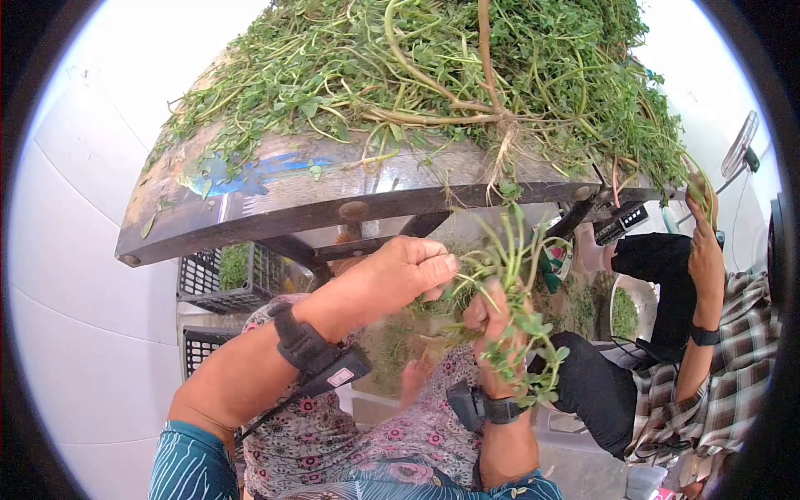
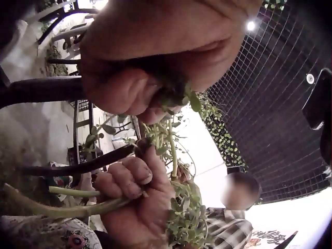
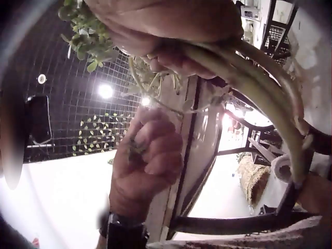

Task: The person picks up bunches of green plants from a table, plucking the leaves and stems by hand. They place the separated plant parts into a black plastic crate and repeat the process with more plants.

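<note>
My right hand (image 1: pixel 496 317) grips a bunch of purslane-like stems (image 1: pixel 533 333) with small rounded leaves. In the right wrist view the thick bare stem ends (image 3: pixel 270 114) stick out of that fist. Just left of it, my left hand (image 1: pixel 408 268) curls its fingers and thumb on thin green sprigs beside the bunch. Small leaves (image 2: pixel 194 101) poke out between its fingers in the left wrist view. Both hands are in front of the table edge (image 1: pixel 375 202), over my lap. On the table lies a big heap of the same greens (image 1: pixel 433 62).
A rooted plant (image 1: pixel 507 133) hangs over the table edge. Black plastic crates (image 1: pixel 208 279) stand below at the left, one with greens. At the right sits another person (image 1: pixel 700 367) with a raised hand holding stems, near a basin (image 1: pixel 621 300) of greens. Farther off stands a fan (image 1: pixel 740 150).
</note>
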`<action>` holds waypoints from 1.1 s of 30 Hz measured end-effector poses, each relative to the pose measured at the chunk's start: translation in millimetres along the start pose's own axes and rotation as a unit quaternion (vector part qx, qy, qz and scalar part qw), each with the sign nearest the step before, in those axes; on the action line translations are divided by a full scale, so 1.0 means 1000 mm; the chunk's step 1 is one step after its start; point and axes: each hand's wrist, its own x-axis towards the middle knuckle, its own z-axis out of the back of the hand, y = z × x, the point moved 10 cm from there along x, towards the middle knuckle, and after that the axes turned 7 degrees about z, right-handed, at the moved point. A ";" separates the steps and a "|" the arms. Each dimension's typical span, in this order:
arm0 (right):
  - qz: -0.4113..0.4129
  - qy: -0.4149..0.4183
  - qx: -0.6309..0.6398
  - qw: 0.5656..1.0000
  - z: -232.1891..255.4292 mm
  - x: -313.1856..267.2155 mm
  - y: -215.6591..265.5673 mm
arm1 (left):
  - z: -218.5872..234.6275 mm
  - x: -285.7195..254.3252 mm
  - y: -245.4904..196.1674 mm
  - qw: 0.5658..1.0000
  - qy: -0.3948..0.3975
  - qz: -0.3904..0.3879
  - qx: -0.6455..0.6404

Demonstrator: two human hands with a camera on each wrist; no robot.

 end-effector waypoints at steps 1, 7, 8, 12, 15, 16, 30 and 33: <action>-0.023 -0.004 0.020 1.000 0.002 0.001 -0.004 | 0.001 0.000 0.001 1.000 -0.004 0.001 -0.005; -0.047 0.037 -0.021 0.998 -0.009 -0.007 0.021 | 0.000 0.005 0.003 0.997 -0.018 -0.026 0.071; -0.041 0.051 -0.017 0.998 -0.014 -0.007 0.019 | 0.000 0.005 0.004 0.997 -0.019 -0.028 0.072; -0.068 0.057 0.031 0.996 -0.015 -0.006 0.017 | 0.001 0.005 0.007 0.998 -0.021 -0.022 0.053; 0.003 0.062 0.028 0.998 -0.020 -0.004 0.020 | 0.001 0.003 0.004 1.000 -0.012 -0.008 0.023; 0.015 0.072 0.017 0.997 -0.023 -0.004 0.021 | 0.001 0.003 0.004 1.000 -0.008 -0.004 0.014; 0.003 -0.024 0.000 1.000 -0.011 -0.010 0.019 | 0.003 0.004 0.004 0.999 -0.016 -0.024 0.031; 0.143 0.027 -0.213 0.966 -0.010 0.000 0.044 | 0.002 0.004 0.005 0.999 -0.012 -0.025 0.032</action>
